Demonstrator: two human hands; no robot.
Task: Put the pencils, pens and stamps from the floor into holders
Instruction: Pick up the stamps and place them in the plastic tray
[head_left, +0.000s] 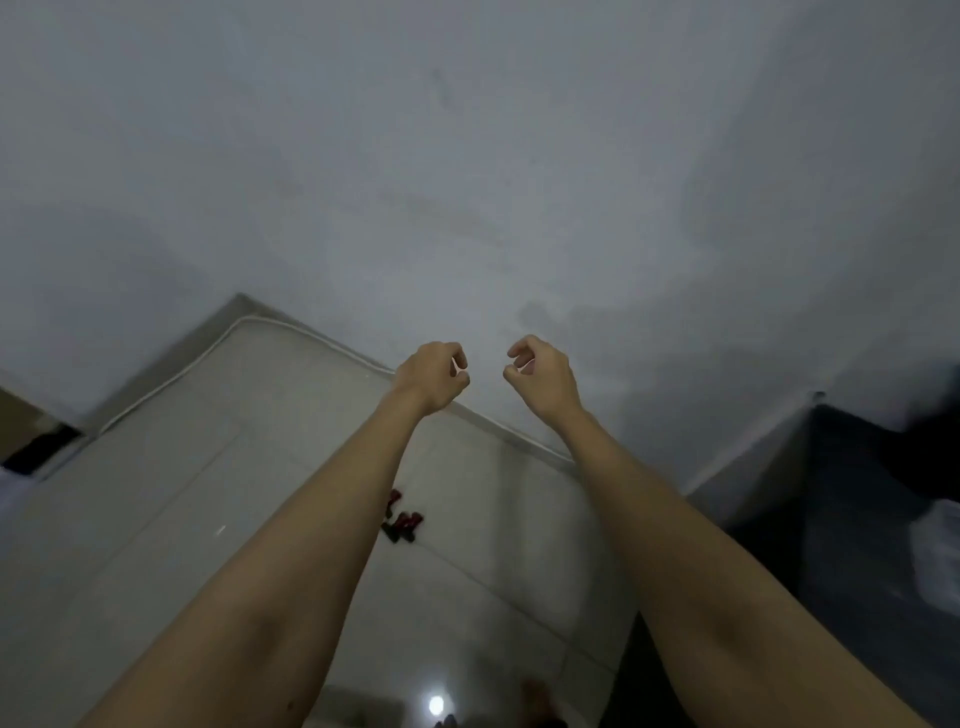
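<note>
Hands: left hand (434, 376) and right hand (540, 374) loosely curled, holding nothing.
Next: bend low — reach small red-and-black items (401, 522) on pale tiled floor (156, 519).

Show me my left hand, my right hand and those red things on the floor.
left hand (434, 376): head view, back of the hand
right hand (540, 371): head view, back of the hand
red things (401, 522): head view, middle of the cluster

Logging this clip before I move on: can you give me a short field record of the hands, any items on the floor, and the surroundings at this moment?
left hand: raised, fingers loosely curled, holding nothing visible
right hand: raised, fingers loosely curled, holding nothing visible
hands relation: apart, level with each other, in front of the wall
floor items: small red and dark objects clustered on the tiled floor, too blurred to identify
holders: none visible
task progress: nothing picked up yet
</note>
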